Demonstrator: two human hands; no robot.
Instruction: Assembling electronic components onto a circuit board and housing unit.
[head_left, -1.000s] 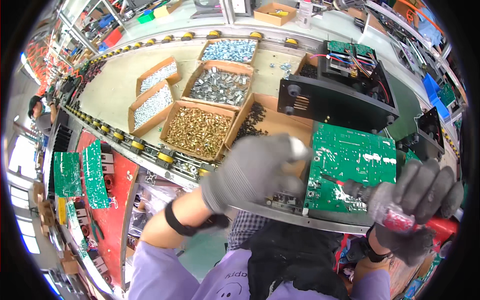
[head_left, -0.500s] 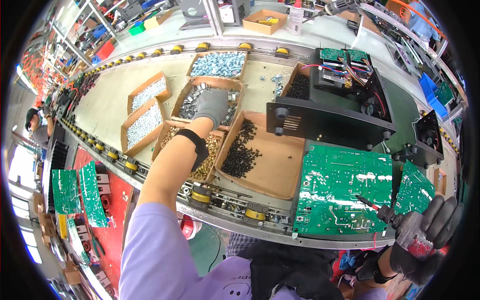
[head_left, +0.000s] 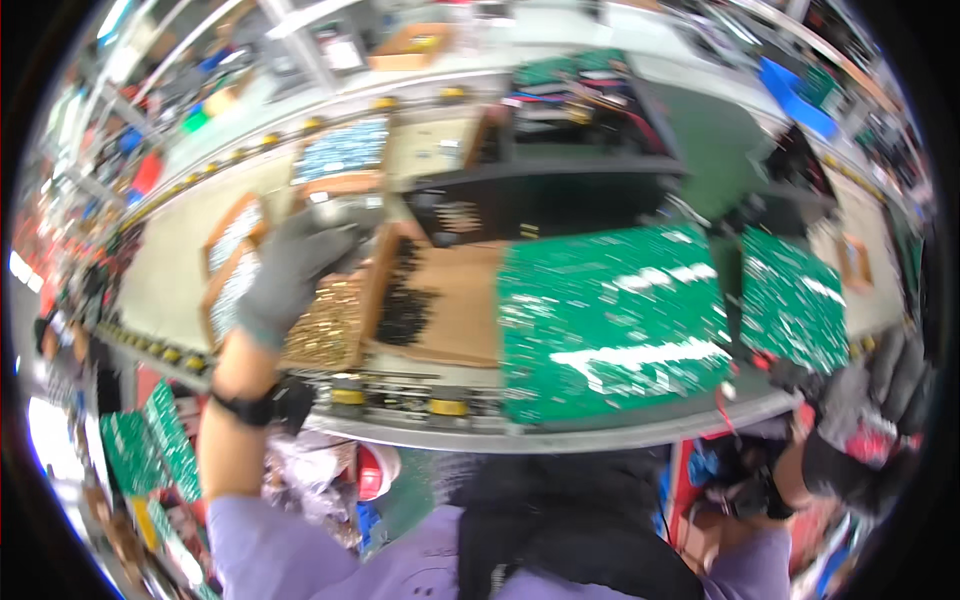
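My left hand [head_left: 290, 270], in a grey glove, is over the box of small metal clips [head_left: 345, 185], beside the brass-coloured fasteners [head_left: 330, 315]. Its fingers are drawn together and point right; blur hides whatever is between them. At the right edge, my right hand [head_left: 875, 400], also gloved, grips a power screwdriver [head_left: 795, 375] with red on its body. The tool's front end lies by the near edge of the green circuit boards [head_left: 620, 320].
A black metal housing [head_left: 550, 200] with wires and boards stands behind the circuit boards. Black screws [head_left: 405, 310] lie in a cardboard box [head_left: 465, 300]. Blue-white fasteners [head_left: 345, 145] fill another box. A roller rail [head_left: 400, 395] borders the bench's near side.
My left hand has drawn back and left from among the metal clips. The view has swung right and blurred, shifting the bench leftward. My right hand still holds the screwdriver.
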